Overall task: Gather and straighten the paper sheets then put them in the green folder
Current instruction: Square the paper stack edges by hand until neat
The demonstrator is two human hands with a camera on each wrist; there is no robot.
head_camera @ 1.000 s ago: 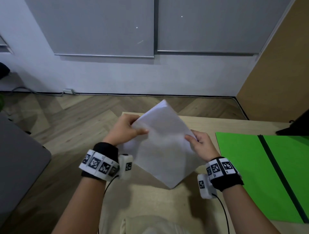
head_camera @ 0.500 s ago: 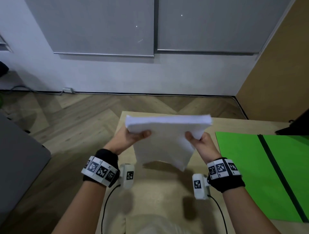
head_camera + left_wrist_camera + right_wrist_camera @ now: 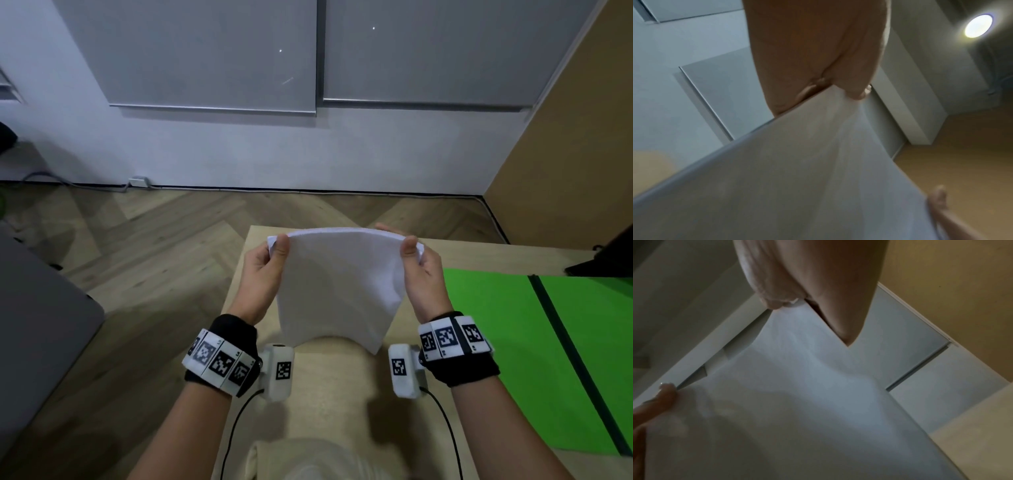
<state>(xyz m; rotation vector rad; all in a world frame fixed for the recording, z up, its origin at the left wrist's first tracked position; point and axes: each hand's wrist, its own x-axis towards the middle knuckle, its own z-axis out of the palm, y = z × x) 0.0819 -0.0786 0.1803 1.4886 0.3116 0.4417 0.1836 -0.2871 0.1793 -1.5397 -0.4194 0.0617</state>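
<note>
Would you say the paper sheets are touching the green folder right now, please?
Apart. In the head view both hands, left hand and right hand, hold the paper sheets up over bare table; the green folder lies open to their right.

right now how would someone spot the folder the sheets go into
Start at the light wooden table. To the right of the right hand the green folder lies open and flat. It is bright green with a dark spine strip, unlike the white paper sheets held up.

Green folder (image 3: 496, 342) cut off at right edge; fingers behind paper sheets (image 3: 339, 287) hidden.
</note>
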